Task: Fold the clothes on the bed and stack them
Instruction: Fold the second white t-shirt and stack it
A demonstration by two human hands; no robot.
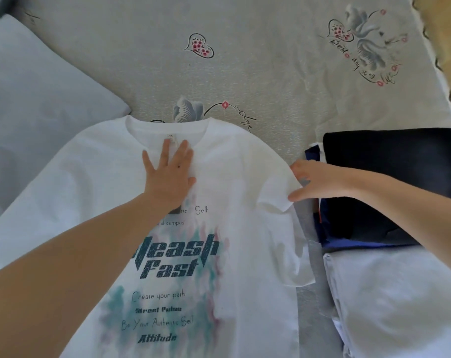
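Observation:
A white T-shirt (245, 228) with dark and teal printed lettering lies spread face up on the bed, collar away from me. My left hand (168, 171) presses flat on its chest just below the collar, fingers straight. My right hand (314, 182) pinches the edge of the shirt's right sleeve at the shoulder. To the right lies a stack of folded clothes: a black garment (389, 177) on top of a dark blue one, and a folded white garment (400, 301) nearer to me.
The bed sheet (245, 73) is grey with printed hearts, flowers and script. A pale blue pillow (38, 112) lies at the left. The bed's right edge (441, 73) runs along the far right, with a yellowish floor beyond.

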